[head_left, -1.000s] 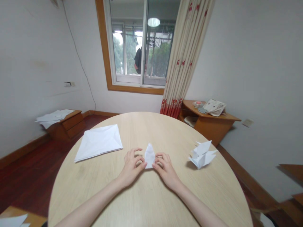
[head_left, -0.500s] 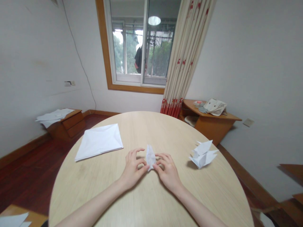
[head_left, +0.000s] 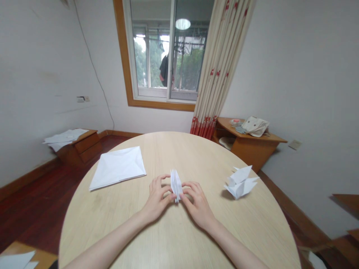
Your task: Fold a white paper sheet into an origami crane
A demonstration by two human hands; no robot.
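Observation:
Between my two hands stands a small folded white paper (head_left: 176,184), narrow and pointed at the top, with several layers fanning apart along its length. My left hand (head_left: 159,196) pinches its left side, thumb low and index finger near the upper left edge. My right hand (head_left: 196,200) grips the lower right side with thumb and fingers. To the right lie folded paper cranes (head_left: 240,183), clustered so that I cannot tell them fully apart. At the left rests a stack of white paper sheets (head_left: 119,168).
All of this is on a round wooden table (head_left: 179,239). Beyond it are a low cabinet with papers (head_left: 84,144) at left, and a corner desk (head_left: 252,149) holding a cloth bag (head_left: 255,126) at right. A curtain (head_left: 217,74) hangs beside the window.
The folded paper has turned from showing a broad flat face to showing its layered edges, slightly parted. Both hands have stayed nearly in place, fingers shifting a little.

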